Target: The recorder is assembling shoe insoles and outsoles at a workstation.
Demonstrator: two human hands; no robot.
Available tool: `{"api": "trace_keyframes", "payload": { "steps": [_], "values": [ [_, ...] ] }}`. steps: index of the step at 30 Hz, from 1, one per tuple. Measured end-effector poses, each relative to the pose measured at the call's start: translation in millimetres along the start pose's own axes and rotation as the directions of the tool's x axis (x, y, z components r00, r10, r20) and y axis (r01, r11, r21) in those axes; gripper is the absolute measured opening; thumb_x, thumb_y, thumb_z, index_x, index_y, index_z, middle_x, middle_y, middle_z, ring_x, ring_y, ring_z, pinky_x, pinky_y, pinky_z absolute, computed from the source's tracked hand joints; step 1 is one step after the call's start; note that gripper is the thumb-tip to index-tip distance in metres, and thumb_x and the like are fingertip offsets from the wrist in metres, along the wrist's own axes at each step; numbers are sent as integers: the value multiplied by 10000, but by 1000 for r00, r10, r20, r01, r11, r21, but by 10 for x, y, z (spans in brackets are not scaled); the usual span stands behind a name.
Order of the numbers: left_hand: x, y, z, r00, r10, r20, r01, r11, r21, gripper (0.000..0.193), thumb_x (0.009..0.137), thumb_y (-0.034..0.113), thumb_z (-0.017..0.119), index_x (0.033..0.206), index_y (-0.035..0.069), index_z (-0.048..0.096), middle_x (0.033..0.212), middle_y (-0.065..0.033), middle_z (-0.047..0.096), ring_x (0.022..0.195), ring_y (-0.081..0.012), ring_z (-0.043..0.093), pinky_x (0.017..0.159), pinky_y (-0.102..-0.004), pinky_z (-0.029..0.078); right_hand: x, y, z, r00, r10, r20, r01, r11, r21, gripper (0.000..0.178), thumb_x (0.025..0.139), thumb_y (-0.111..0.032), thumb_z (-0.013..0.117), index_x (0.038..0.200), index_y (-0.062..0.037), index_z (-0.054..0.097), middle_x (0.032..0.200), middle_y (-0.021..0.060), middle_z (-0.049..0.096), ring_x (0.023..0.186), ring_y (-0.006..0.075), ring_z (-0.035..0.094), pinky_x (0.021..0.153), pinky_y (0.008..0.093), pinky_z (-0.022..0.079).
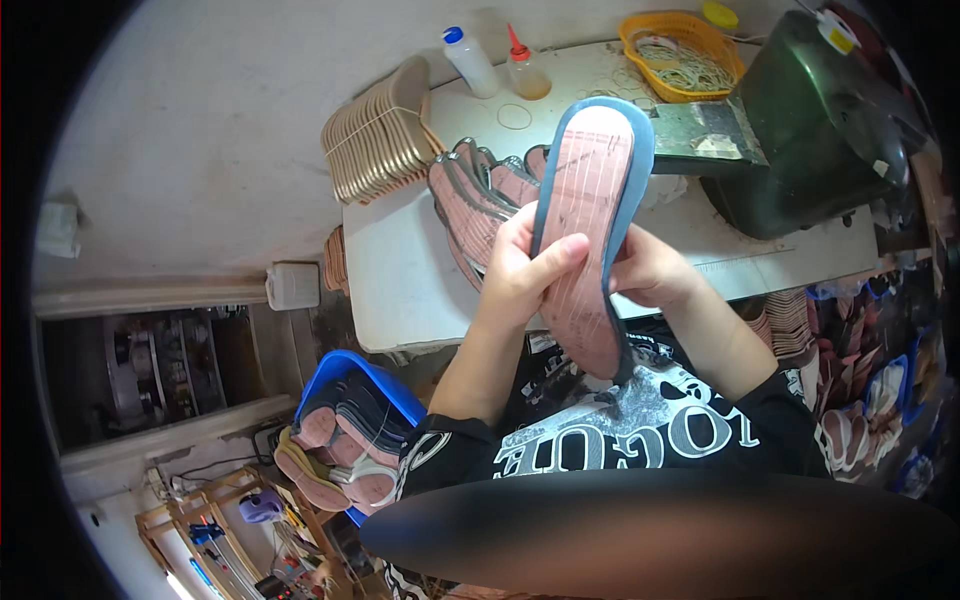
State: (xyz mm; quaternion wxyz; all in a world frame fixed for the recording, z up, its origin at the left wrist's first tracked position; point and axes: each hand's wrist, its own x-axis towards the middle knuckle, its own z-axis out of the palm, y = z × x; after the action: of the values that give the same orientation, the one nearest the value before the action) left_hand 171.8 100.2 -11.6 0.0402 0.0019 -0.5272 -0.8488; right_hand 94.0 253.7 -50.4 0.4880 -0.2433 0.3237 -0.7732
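A shoe sole [580, 215] with a pinkish-brown, pale-lined face and a dark blue-grey rim is held up in front of my chest. My left hand [525, 258] grips its left edge, the thumb lying across the lined face. On the opposite edge, my right hand [655, 268] is closed around the rim, its fingertips partly behind the sole. Just behind my left hand, a pile of similar pinkish soles with dark rims [470, 205] lies on the white table [400, 290].
A banded stack of tan soles [375, 135] stands at the table's far left. Behind are a blue-capped bottle [470, 62], a red-tipped bottle [527, 72] and a yellow basket of bands [690, 55]. A dark green machine [810, 120] occupies the right. A blue bin [365, 375] holds more soles.
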Motion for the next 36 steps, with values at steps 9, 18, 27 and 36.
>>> {"api": "trace_keyframes", "payload": {
  "steps": [9,18,27,36],
  "values": [
    [-45,-181,-95,975,114,-192,-42,938,344,279,817,87,713,1052,-14,602,980,-74,671,867,-107,617,801,-252,484,-116,-266,-33,981,140,-137,-185,894,-409,188,879,-124,633,786,39,654,692,10,606,645,62,555,611,234,483],
    [178,-45,105,965,120,-231,-32,935,353,496,727,101,787,1126,-19,516,1003,-76,618,909,-150,597,827,-286,481,-98,-278,128,969,-201,-142,40,699,-714,208,852,-177,643,834,29,669,681,31,631,639,52,516,603,246,452],
    [1024,-130,-534,945,269,-186,3,561,828,552,679,299,804,1032,-74,602,1081,-166,573,999,-254,559,883,-359,450,-184,12,-42,910,-118,-398,-28,938,-344,253,906,-199,617,999,35,637,849,4,645,737,46,547,662,225,465],
    [1401,-382,-584,942,204,-266,123,529,840,596,736,436,715,1033,-71,618,1145,-252,522,1127,-372,418,991,-410,338,-64,-37,-176,854,-214,-474,102,963,-250,302,896,-220,621,1038,46,636,916,58,676,794,79,605,741,242,488]
  ]
}}
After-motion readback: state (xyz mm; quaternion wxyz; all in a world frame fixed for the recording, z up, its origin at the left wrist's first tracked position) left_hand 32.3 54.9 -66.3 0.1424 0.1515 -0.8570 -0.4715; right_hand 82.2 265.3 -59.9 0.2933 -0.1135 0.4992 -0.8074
